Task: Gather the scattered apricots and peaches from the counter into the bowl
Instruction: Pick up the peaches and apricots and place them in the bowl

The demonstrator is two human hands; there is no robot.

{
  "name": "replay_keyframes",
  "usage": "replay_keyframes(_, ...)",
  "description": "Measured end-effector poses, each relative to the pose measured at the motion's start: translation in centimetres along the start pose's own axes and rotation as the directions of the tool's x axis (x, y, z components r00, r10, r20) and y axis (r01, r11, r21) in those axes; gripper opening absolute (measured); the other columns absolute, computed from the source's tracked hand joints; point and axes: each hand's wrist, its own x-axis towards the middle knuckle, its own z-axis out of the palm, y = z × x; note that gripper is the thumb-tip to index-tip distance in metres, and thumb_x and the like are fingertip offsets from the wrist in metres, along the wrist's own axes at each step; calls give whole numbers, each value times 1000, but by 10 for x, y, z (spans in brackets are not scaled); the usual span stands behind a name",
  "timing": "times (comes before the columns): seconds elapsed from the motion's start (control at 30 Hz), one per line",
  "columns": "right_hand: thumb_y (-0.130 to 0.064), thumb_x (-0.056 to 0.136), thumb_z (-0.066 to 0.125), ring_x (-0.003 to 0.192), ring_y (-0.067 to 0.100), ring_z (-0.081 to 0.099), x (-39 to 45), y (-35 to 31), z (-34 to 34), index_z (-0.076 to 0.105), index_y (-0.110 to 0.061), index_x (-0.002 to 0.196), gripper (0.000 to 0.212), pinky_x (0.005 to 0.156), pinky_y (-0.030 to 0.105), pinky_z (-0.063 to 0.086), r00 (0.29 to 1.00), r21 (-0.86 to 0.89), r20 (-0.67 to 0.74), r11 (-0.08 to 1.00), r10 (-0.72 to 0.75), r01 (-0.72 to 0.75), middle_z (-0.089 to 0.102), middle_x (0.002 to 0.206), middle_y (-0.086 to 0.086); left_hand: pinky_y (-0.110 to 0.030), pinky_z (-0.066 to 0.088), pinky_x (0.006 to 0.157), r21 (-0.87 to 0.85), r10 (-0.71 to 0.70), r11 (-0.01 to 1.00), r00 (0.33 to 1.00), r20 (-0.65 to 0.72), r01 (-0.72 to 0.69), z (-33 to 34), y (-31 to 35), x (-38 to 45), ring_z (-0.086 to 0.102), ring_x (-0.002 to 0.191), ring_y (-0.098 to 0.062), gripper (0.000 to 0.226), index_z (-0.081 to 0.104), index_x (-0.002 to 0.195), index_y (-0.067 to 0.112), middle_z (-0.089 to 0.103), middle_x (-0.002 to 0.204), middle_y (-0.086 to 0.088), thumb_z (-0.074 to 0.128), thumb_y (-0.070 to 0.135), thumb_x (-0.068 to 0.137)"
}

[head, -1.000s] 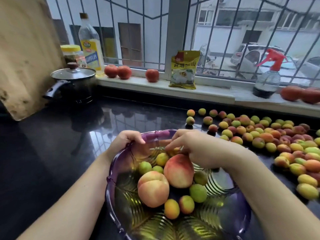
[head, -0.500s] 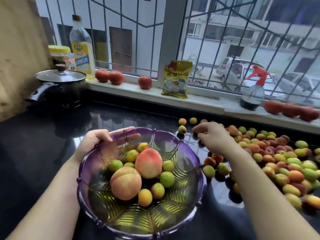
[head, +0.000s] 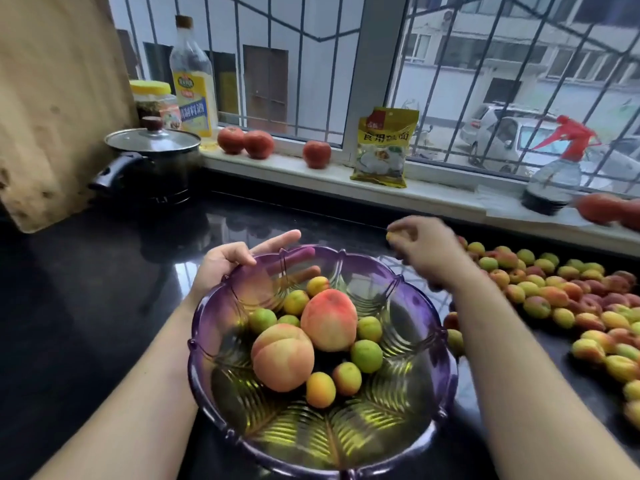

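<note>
Looking down, the purple bowl [head: 207, 344] holds two peaches and some apricots, my left hand [head: 228, 263] steadying its far rim, fingers straight. Since half a second ago my right hand [head: 424, 252] has lifted off the counter pinching a small apricot [head: 393, 237]; the scattered pile [head: 554, 292] still waits.
</note>
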Motion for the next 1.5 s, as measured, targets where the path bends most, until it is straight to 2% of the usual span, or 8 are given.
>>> replay_keyframes(0.13, -18, 94, 70, 81, 13, 72, -42, -48, -56, 72, -29, 110, 19, 59, 19, 53, 988, 298, 82, 949, -133, 103, 70, 98, -2, -73, 20, 123, 22, 44, 999, 999, 5, -44, 40, 8, -4, 35, 150, -55, 71, 54, 151, 1, 43, 160, -32, 37, 9, 83)
replay_keyframes(0.23, -19, 93, 71, 75, 3, 66, -61, -67, -66, 70, -41, 117, 32, 64, 24, 54, 933, 117, 271, 970, -238, 214, 70, 94, -11, -74, 41, 106, 50, 89, 995, 996, -28, -88, 56, 2, -5, 57, 135, -54, 68, 74, 128, 2, 59, 148, -29, 35, 11, 73)
replay_keyframes(0.4, -8, 97, 62, 83, 0, 67, -65, -76, -54, 69, -41, 121, 41, 75, 23, 52, 843, -132, 491, 937, -220, 322, 68, 101, -11, -75, 40, 107, 119, 122, 987, 988, -91, -111, 68, -5, -9, 57, 135, -53, 75, 73, 131, 2, 60, 146, -29, 61, 7, 57)
replay_keyframes(0.6, -24, 89, 74, 81, 1, 54, -54, -66, -48, 71, -37, 117, 31, 75, 24, 43, 904, -396, 378, 848, -198, 352, 54, 97, -20, -72, 45, 103, 114, 112, 989, 987, -116, -98, 70, -9, -10, 60, 131, -52, 78, 72, 132, 1, 62, 144, -29, 56, 6, 56)
replay_keyframes(0.87, -15, 90, 72, 106, 16, 50, -49, -65, -9, 68, -32, 128, 42, 95, 37, 47, 848, -470, 447, 732, -284, 493, 48, 110, -10, -72, 50, 101, 99, 112, 990, 985, -134, -99, 70, -5, -11, 59, 133, -54, 85, 68, 138, 2, 60, 146, -29, 68, 4, 54)
replay_keyframes(1.1, -12, 89, 72, 98, 13, 54, -49, -65, 8, 71, -32, 124, 40, 76, 26, 47, 841, -497, 421, 688, -341, 528, 53, 110, -11, -65, 62, 79, 69, 59, 996, 991, -123, -51, 72, -2, -8, 69, 118, -52, 80, 72, 131, 2, 67, 137, -28, 53, 3, 54)
replay_keyframes(1.33, -1, 88, 67, 108, 13, 54, -51, -67, 1, 61, -31, 136, 58, 81, 26, 46, 832, -448, 477, 736, -283, 507, 55, 121, -7, -66, 60, 84, 57, 70, 997, 978, -197, -60, 72, 2, 0, 67, 121, -54, 86, 63, 141, -1, 68, 133, -32, 72, -4, 55)
replay_keyframes(1.5, 2, 96, 58, 68, 8, 72, -40, -50, -57, 66, -26, 125, 40, 60, 23, 55, 976, -32, 65, 977, -207, 210, 67, 107, -7, -68, 51, 100, 90, 53, 995, 994, -93, -45, 62, -5, -7, 63, 128, -52, 95, 57, 149, 4, 58, 149, -29, 64, 5, 55)
